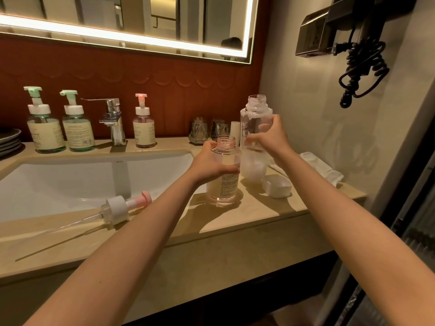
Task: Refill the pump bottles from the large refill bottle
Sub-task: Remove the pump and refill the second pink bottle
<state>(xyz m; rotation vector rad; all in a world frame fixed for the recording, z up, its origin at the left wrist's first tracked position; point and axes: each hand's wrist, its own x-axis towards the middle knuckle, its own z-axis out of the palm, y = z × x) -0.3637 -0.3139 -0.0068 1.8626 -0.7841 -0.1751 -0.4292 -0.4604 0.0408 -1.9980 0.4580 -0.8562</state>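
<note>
My left hand (pixel 211 164) grips an uncapped pink-tinted bottle (pixel 224 182) that stands upright on the counter (pixel 235 222) right of the sink. My right hand (pixel 270 137) holds the tall clear refill bottle (pixel 255 118) upright just behind it, with its neck open and whitish liquid low inside. The pink pump head (pixel 122 208) with its long tube lies on the counter's front edge. Three capped pump bottles stand behind the sink: two green ones (pixel 46 128) (pixel 78 128) left of the tap and a pink one (pixel 144 130) to its right.
The white sink basin (pixel 70 182) fills the left of the counter, with a chrome tap (pixel 113 121) behind it. Two glasses (pixel 209 131) and a small white bottle (pixel 235 130) stand at the back. A white cap (pixel 276 185) and folded white packets (pixel 322 168) lie at right. Plates (pixel 9 140) are stacked far left.
</note>
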